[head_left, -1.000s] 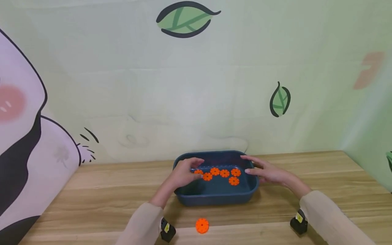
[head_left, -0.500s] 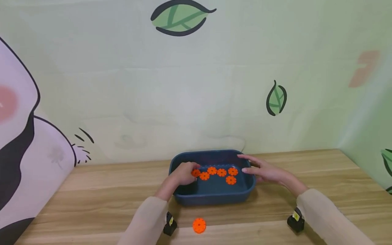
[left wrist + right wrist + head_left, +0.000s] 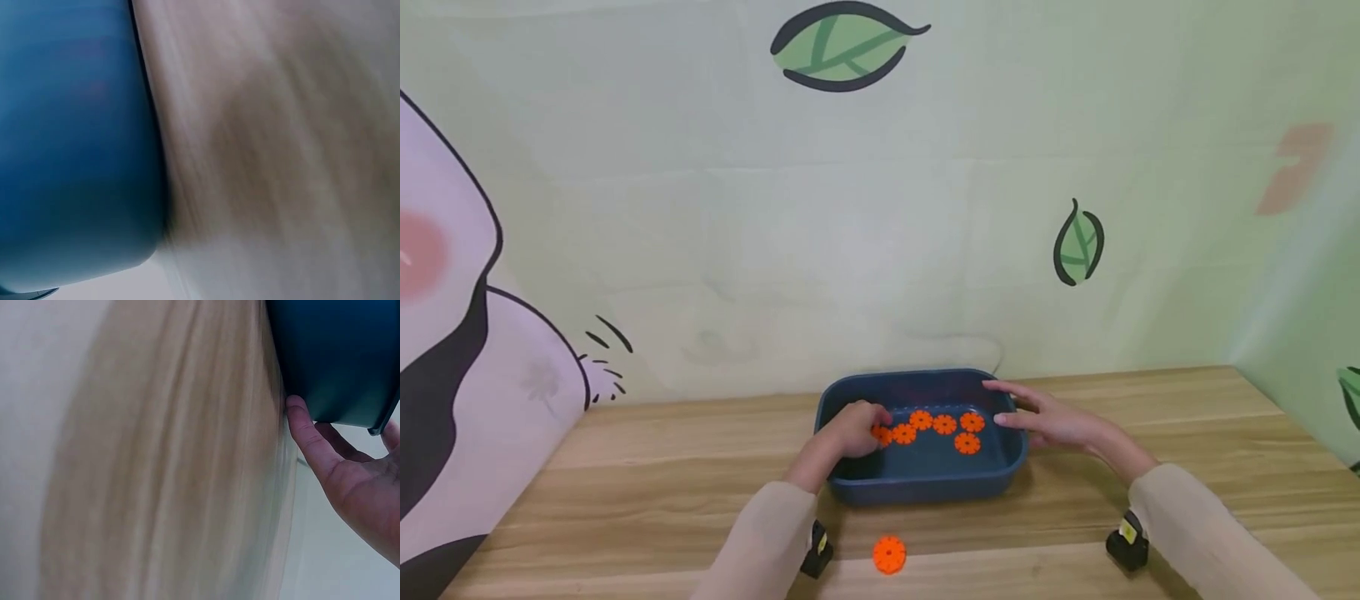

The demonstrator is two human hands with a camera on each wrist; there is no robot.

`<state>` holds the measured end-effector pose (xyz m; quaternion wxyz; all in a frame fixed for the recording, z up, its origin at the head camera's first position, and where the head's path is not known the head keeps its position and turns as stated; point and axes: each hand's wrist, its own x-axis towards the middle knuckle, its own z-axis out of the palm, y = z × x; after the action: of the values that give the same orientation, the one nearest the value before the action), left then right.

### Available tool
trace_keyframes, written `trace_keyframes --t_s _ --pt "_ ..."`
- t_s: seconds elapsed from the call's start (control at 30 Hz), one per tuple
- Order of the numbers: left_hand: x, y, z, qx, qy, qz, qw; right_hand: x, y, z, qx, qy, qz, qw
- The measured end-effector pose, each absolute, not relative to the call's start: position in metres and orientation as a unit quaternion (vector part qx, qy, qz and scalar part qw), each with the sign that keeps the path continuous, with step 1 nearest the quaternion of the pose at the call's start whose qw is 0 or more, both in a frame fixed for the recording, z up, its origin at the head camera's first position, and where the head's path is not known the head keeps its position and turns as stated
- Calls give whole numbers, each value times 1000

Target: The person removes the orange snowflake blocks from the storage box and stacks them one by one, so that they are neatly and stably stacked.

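In the head view, my left hand (image 3: pixel 854 427) reaches over the left end of a dark blue basin (image 3: pixel 925 490). Its fingertips pinch the leftmost orange notched disc (image 3: pixel 883 436), which the fingers partly cover. My right hand (image 3: pixel 1060 421) grips the basin's right end, some fingers over the rim and others along the outside. The right wrist view shows a fingertip of the right hand (image 3: pixel 350 475) low against the outer wall of the basin (image 3: pixel 337 356). Several more orange discs (image 3: pixel 944 424) lie flat on the basin floor, toward the back.
One orange disc (image 3: pixel 889 555) lies on the wooden table (image 3: pixel 662 483) in front of the basin. Behind the table hangs a pale green backdrop (image 3: pixel 880 233) with printed leaves. The left wrist view shows just the basin's side (image 3: pixel 75 137) and blurred tabletop.
My left hand has lowered into the basin and its fingers have closed about the leftmost disc, which has slid slightly nearer. The right hand stays at the basin's end.
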<state>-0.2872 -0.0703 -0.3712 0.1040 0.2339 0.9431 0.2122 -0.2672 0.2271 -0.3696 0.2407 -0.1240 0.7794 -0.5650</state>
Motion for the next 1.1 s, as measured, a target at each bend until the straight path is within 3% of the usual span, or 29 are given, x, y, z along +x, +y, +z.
trace_keyframes --t_s 0.73,1.1 --pt "-282 -76 -370 265 930 242 85 -266 224 -372 -122 783 -562 237" --pt "-270 -73 -346 212 923 294 131 -267 227 -372 -123 778 -568 237"
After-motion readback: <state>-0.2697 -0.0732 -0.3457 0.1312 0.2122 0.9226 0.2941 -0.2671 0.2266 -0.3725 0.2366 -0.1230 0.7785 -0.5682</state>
